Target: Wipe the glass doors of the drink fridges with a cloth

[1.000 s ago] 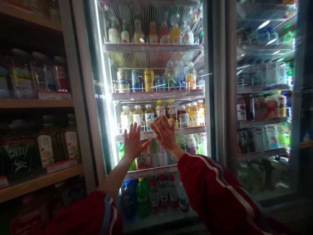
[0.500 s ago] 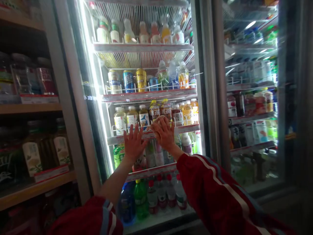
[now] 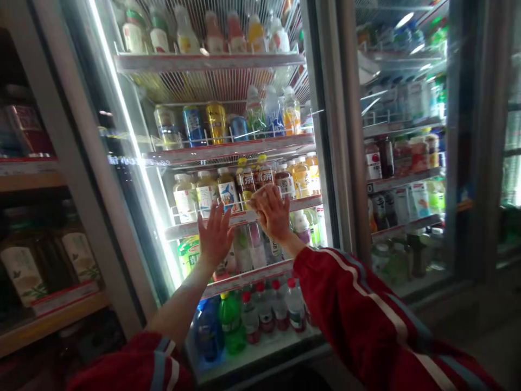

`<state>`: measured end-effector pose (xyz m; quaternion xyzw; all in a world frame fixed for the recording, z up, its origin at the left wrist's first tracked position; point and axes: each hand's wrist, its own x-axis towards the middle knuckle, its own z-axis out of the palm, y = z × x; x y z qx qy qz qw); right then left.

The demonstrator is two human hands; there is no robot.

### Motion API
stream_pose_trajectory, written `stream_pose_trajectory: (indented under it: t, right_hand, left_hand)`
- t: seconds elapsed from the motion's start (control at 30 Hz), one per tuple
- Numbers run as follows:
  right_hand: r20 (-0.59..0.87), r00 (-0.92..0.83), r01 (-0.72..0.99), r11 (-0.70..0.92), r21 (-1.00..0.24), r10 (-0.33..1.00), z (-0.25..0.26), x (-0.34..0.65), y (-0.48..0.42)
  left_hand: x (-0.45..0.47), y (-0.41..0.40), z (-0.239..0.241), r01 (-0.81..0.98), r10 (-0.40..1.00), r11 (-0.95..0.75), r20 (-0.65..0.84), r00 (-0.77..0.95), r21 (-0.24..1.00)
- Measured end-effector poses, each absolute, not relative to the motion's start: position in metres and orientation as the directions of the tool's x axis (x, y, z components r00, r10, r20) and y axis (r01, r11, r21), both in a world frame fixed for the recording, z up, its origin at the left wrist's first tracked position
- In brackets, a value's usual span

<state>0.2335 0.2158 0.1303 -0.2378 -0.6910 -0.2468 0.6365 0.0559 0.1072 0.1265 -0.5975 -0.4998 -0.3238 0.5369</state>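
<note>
Both my hands rest flat against the glass door [image 3: 134, 179] of a lit drinks fridge. My left hand [image 3: 214, 234] has its fingers spread upward, level with the shelf edge [image 3: 191, 228] under a row of bottled teas [image 3: 205, 191]. My right hand [image 3: 272, 212] lies palm-down on the glass just to its right, fingers together and stretched out, in front of the tea bottles. Both arms wear red sleeves with white stripes. Neither hand holds anything.
Behind the glass are canned drinks [image 3: 215, 122], juice bottles [image 3: 228, 30] up top and soda bottles [image 3: 230, 320] at the bottom. A second glass-door fridge [image 3: 402, 163] stands at the right. Wooden shelves [image 3: 52, 317] with jars are at the left.
The view has shifted right and closer, so the fridge slid left in the picture. Both hands stay flat on the glass; the left one sits a little lower relative to the shelf.
</note>
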Motion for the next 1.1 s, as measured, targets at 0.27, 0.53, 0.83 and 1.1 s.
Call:
stream_pose_trajectory:
  t: [0.27,0.53,0.83,1.1]
  right_hand:
    - [1.0,-0.028,0.683,0.73,0.013,0.009,0.123,0.262,0.237]
    - [0.992,0.122,0.688,0.717,-0.109,0.034,0.122,0.273,0.248]
    - [0.993,0.092,0.675,0.727,-0.122,0.081,0.123,0.291,0.258]
    - [0.91,0.357,0.601,0.694,-0.396,0.21,0.116,0.324,0.279]
  left_hand:
    - [0.064,0.113,0.122,0.953,0.267,0.059,0.925,0.272,-0.297]
    - [0.066,0.114,0.122,0.946,0.232,0.085,0.93,0.286,-0.312]
    - [0.069,0.109,0.124,0.936,0.232,0.118,0.926,0.299,-0.332]
    - [0.083,0.104,0.119,0.941,0.285,0.186,0.932,0.225,-0.284]
